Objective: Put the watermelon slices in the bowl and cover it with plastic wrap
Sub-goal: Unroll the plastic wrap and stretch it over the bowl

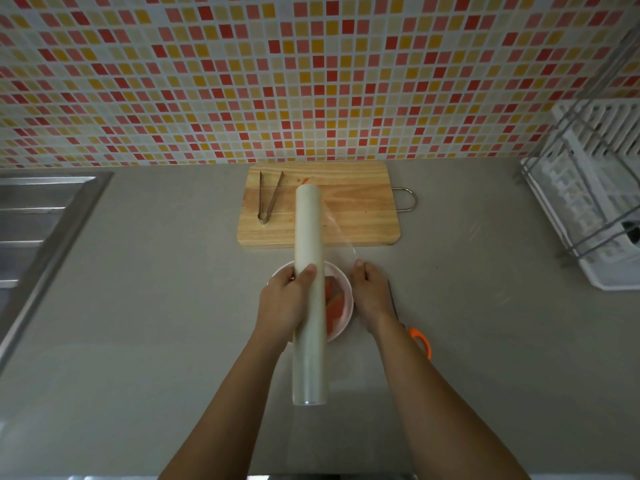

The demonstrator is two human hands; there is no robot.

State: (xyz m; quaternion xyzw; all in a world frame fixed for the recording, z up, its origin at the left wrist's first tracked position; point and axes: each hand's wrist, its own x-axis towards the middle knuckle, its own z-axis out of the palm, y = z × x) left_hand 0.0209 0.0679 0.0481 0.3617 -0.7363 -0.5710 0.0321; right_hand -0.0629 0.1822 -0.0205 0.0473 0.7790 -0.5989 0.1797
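Already the slices (334, 304) lie in the bowl (347, 289), which sits on the table (156, 323) just in front of the board (360, 216). Only the head view is given, so everything below rests on it.

The left hand (287, 303) is closed round the roll (308, 258), which hangs lengthwise over the bowl, its far end above the board and its near end toward the person. The right hand (369, 292) pinches the free edge of the film (337, 233) at the bowl's right rim — only a narrow strip is drawn off so far, and it is hard to see against the table.

The risks, as I judge them:
- Thin film may fold back and cling to itself or to the roll if the pull goes slack; an uneven tug from one corner would cause that.
- The bowl is light and unheld, so film catching its rim could drag or tip it.
- The roll hangs close above the slices and could dip onto them.
- Scissors (420, 341) lie just beside the right forearm, partly under it; a sideways sweep could knock them.
- Too short a sheet would leave the left rim uncovered.

Tongs (268, 199) rest on the board, well clear.
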